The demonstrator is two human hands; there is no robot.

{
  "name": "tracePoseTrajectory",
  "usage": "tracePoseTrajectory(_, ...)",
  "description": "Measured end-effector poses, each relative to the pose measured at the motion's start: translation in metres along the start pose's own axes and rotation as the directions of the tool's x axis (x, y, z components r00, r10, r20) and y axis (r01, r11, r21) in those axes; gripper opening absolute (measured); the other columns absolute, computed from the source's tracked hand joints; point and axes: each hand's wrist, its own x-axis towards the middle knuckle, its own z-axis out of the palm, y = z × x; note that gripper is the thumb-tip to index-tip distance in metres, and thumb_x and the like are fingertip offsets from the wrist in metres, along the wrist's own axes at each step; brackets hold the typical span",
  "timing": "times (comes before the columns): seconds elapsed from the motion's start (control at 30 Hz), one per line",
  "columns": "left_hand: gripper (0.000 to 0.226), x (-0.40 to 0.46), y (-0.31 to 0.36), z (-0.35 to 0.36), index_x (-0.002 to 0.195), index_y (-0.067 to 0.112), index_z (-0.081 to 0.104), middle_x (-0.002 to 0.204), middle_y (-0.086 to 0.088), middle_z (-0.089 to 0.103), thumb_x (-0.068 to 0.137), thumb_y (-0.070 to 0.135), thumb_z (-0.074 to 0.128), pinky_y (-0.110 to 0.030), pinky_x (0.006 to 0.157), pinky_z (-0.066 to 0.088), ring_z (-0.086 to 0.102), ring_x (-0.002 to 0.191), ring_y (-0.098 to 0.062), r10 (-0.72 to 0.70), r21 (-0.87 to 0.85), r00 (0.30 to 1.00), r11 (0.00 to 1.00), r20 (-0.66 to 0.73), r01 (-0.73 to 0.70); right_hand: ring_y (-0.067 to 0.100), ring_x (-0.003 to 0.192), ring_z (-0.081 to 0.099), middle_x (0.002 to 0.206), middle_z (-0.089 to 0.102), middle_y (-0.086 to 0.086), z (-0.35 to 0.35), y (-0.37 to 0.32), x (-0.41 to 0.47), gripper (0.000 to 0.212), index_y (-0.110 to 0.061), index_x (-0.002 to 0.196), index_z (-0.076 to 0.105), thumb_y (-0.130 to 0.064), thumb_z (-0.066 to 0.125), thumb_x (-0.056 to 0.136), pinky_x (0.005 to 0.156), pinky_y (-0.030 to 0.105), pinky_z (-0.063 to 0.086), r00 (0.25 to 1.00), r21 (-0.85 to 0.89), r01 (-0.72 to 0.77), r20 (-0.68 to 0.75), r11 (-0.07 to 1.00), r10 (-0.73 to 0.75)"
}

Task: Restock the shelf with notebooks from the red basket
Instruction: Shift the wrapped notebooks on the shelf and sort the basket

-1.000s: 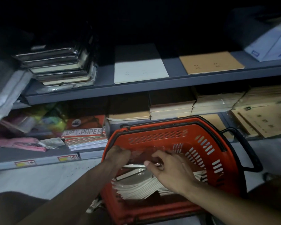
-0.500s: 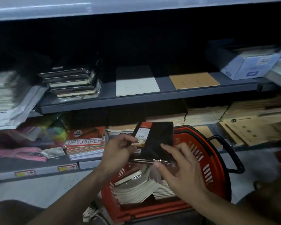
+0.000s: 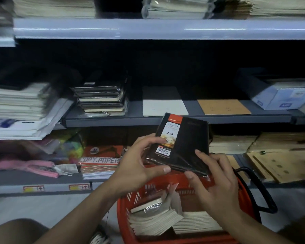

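Black notebook (image 3: 181, 143) is held up above the basket (image 3: 236, 189), in front of the middle shelf (image 3: 176, 119) edge, tilted, cover with the "25k" label facing the camera. Likely tilted this way so the label can be read and matched to the right stack before shelving.

Left hand (image 3: 139, 166) grasps the notebook at its 9 o'clock edge: fingers curled over the label side, thumb under the bottom corner. Right hand (image 3: 217, 180) is at the 5 o'clock corner, fingers mostly straight, index tip lying on the cover and thumb at the bottom edge; it steadies rather than clamps, so I read it as released, supporting only. 2-handed hold probably because the shrink-wrap is slick.

Basket sits at 6 o'clock below the hands, with more notebooks (image 3: 165, 219) inside, pale page edges up, fanned and leaning on each other, so plenty left to restock.

Matching stack (image 3: 100, 99) of dark wrapped notebooks lies flat on the middle shelf at 10 o'clock from the held one, well apart. That looks like the target; laying it flat on top fits how the rest are stored. White pad (image 3: 164, 103) and brown pad (image 3: 223, 106) lie at 12 and 1 o'clock. Copy paper (image 3: 100, 160) is at 9 o'clock on the lower shelf.
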Motion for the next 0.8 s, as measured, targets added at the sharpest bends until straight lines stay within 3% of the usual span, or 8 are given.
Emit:
tracePoseTrajectory(0.13, 0.064, 0.01, 0.008, -0.017, 0.127, 0.032, 0.066, 0.147, 0.011, 0.048, 0.071, 0.011, 0.091, -0.035, 0.104, 0.053, 0.052, 0.135, -0.008, 0.083, 0.006, 0.995, 0.997, -0.056, -0.083, 0.006, 0.102, 0.056, 0.105, 0.054, 0.003, 0.013, -0.009, 0.022, 0.059, -0.004, 0.132, 0.067, -0.049, 0.067, 0.093, 0.083, 0.016, 0.048, 0.998, -0.013, 0.05, -0.027, 0.999, -0.051)
tracePoseTrajectory(0.27, 0.063, 0.021, 0.018, -0.047, 0.125, 0.038, 0.065, 0.15, 0.016, 0.045, 0.072, 0.014, 0.091, -0.023, 0.102, 0.05, 0.048, 0.136, 0.0, 0.122, 0.1, 0.98, 0.989, -0.155, -0.107, 0.014, 0.099, 0.058, 0.108, 0.057, 0.007, 0.037, -0.021, 0.053, 0.057, -0.002, 0.134, 0.065, -0.042, 0.069, 0.093, 0.084, 0.017, 0.048, 0.995, 0.004, 0.095, -0.032, 0.995, -0.095)
tracePoseTrajectory(0.43, 0.063, 0.036, 0.031, -0.091, 0.126, 0.038, 0.064, 0.152, 0.016, 0.046, 0.072, 0.016, 0.09, -0.031, 0.115, 0.042, 0.044, 0.138, 0.003, 0.22, 0.209, 0.94, 0.963, -0.26, -0.167, 0.012, 0.101, 0.054, 0.112, 0.056, 0.006, 0.076, -0.044, 0.099, 0.058, -0.004, 0.139, 0.062, -0.041, 0.067, 0.095, 0.089, 0.009, 0.041, 0.987, 0.022, 0.154, -0.053, 0.988, -0.152)
tracePoseTrajectory(0.53, 0.062, 0.049, 0.035, -0.12, 0.127, 0.033, 0.064, 0.15, 0.01, 0.05, 0.073, 0.017, 0.089, -0.036, 0.116, 0.041, 0.043, 0.14, 0.002, 0.281, 0.259, 0.905, 0.944, -0.318, -0.203, 0.008, 0.107, 0.053, 0.117, 0.053, 0.001, 0.101, -0.057, 0.128, 0.057, -0.003, 0.142, 0.059, -0.04, 0.066, 0.098, 0.091, 0.011, 0.042, 0.977, 0.039, 0.208, -0.052, 0.977, -0.206)
tracePoseTrajectory(0.63, 0.064, 0.065, 0.027, -0.149, 0.129, 0.04, 0.062, 0.15, 0.011, 0.048, 0.073, 0.026, 0.089, -0.041, 0.117, 0.037, 0.039, 0.142, -0.004, 0.318, 0.333, 0.865, 0.924, -0.389, -0.189, 0.01, 0.107, 0.054, 0.118, 0.057, 0.004, 0.128, -0.066, 0.159, 0.057, -0.005, 0.143, 0.059, -0.041, 0.066, 0.099, 0.091, 0.012, 0.04, 0.969, 0.018, 0.242, -0.056, 0.97, -0.24)
tracePoseTrajectory(0.8, 0.061, 0.101, 0.007, -0.196, 0.13, 0.042, 0.06, 0.143, -0.005, 0.05, 0.076, 0.032, 0.086, -0.036, 0.119, 0.036, 0.044, 0.139, -0.009, 0.336, 0.392, 0.828, 0.907, -0.45, -0.155, 0.016, 0.113, 0.059, 0.122, 0.06, 0.007, 0.173, -0.079, 0.201, 0.055, -0.01, 0.145, 0.058, -0.042, 0.066, 0.101, 0.092, 0.027, 0.051, 0.964, -0.004, 0.262, -0.045, 0.965, -0.262)
